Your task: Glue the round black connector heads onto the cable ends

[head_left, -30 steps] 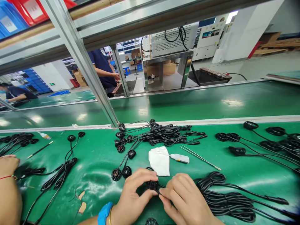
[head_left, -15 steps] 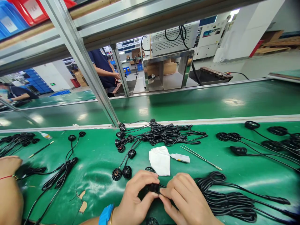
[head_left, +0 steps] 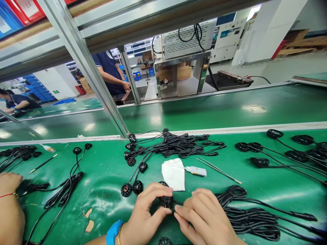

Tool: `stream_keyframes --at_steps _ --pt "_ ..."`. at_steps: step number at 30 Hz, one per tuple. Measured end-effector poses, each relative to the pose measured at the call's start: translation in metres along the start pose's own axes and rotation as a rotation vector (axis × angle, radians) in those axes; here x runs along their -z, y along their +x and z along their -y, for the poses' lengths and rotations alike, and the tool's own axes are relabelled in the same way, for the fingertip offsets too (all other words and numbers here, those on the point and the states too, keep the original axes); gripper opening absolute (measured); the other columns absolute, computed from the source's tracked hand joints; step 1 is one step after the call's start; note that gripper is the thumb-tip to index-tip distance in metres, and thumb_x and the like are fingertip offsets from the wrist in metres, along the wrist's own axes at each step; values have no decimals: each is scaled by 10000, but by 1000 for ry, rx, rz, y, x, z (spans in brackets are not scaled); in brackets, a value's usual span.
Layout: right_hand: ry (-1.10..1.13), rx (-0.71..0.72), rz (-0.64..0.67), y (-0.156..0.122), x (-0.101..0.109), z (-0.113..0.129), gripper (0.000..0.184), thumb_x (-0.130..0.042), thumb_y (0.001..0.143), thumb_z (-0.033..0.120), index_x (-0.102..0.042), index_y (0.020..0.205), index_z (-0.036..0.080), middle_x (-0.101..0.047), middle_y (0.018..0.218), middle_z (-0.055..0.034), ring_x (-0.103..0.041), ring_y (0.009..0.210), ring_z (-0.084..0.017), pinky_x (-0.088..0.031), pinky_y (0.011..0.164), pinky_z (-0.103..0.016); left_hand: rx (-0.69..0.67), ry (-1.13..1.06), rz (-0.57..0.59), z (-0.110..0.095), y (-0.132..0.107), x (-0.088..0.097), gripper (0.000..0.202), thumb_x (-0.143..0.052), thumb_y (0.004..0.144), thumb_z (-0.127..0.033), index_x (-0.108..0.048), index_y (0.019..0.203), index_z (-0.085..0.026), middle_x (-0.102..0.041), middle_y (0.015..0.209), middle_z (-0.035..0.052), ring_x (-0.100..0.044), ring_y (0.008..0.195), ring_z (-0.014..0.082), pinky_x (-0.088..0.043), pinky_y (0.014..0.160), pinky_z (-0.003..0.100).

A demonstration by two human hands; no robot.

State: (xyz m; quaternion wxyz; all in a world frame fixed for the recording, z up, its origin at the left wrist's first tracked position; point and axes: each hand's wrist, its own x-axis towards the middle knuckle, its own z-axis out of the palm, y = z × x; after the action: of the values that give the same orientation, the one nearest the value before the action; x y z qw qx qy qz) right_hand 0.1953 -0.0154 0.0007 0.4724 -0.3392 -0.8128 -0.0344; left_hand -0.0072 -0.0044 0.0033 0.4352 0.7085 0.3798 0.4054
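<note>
A long green conveyor table (head_left: 102, 177) runs crosswise before the person, beneath an aluminium frame (head_left: 84, 61), with a second green belt (head_left: 204, 105) beyond it and a standing worker in a dark polo shirt (head_left: 108, 69) across the line at 11 o'clock. Black cable sets cover the table: a tangled heap (head_left: 176, 144) at 12 o'clock from the hands, a loose coil (head_left: 251, 217) at 3 o'clock, and more round-headed leads (head_left: 260, 160) at 2 o'clock. Another person's hand (head_left: 9, 190), with a red thread at the wrist, lies at the 9 o'clock edge, well apart from the person's own hands. Just beyond those hands at 12 o'clock lies a white cloth (head_left: 174, 174), with a small white squeeze bottle (head_left: 196, 171) and a thin metal rod (head_left: 218, 170) at 1 o'clock. The left hand (head_left: 144, 212), a blue band on its wrist, is curled nearly closed around a black round connector (head_left: 166, 201), which sits at its 3 o'clock, between both hands and held up off the belt. Its black cable (head_left: 178, 203) leaves toward 3 o'clock, along the long axis, and the right hand (head_left: 201, 216) is pinched closed on that cable just beside the connector, so the left hand is nearer the connector's body.
</note>
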Motion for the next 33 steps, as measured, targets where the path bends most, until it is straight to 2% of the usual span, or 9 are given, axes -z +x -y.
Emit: stream_keyframes --at_steps 5,10,12,15,20,28,33 --pt "8 -8 -25 -1 0 0 117 -591 869 80 -651 896 176 -621 688 -4 -528 637 -142 -435 744 -349 79 -92 9 0 0 -2 220 -715 871 -266 -714 1088 -231 -697 1084 83 -643 1054 232 -498 955 337" --pt "89 -35 -39 4 3 -3 106 -607 863 69 -636 887 168 -611 703 -14 -539 663 -148 -416 692 -325 355 -371 22 -1 -2 -4 393 -797 797 -350 -691 1151 -216 -718 1085 91 -675 1017 229 -511 941 336" --pt "116 -72 -33 6 4 -3 107 -602 864 62 -626 874 167 -603 712 -23 -538 672 -151 -401 654 -309 412 -436 26 -3 -1 -4 446 -790 804 -367 -667 1198 -200 -722 1076 97 -676 1002 218 -513 929 330" --pt "106 -82 -31 6 3 -4 108 -596 868 60 -623 858 164 -594 702 -24 -536 663 -150 -402 637 -305 421 -451 24 -7 1 -4 397 -773 822 -365 -674 1156 -173 -720 1054 97 -670 986 205 -508 907 311" --pt "26 10 -26 3 0 -3 105 -592 889 78 -644 881 168 -622 662 1 -540 615 -128 -454 691 -326 437 -493 7 -9 2 -6 311 -767 829 -357 -678 1046 -153 -727 1000 95 -677 964 213 -503 904 323" --pt "-105 152 47 -2 1 0 115 -624 888 70 -657 854 174 -663 627 23 -569 541 -108 -484 688 -329 450 -553 -4 -5 1 -9 288 -763 836 -342 -700 1040 -149 -731 994 97 -665 964 209 -497 892 314" --pt "-104 153 70 -5 3 2 117 -629 889 66 -669 851 169 -685 649 17 -594 561 -111 -495 705 -338 445 -598 30 -4 0 -9 270 -755 848 -321 -692 1040 -143 -732 998 99 -658 951 191 -489 882 298"
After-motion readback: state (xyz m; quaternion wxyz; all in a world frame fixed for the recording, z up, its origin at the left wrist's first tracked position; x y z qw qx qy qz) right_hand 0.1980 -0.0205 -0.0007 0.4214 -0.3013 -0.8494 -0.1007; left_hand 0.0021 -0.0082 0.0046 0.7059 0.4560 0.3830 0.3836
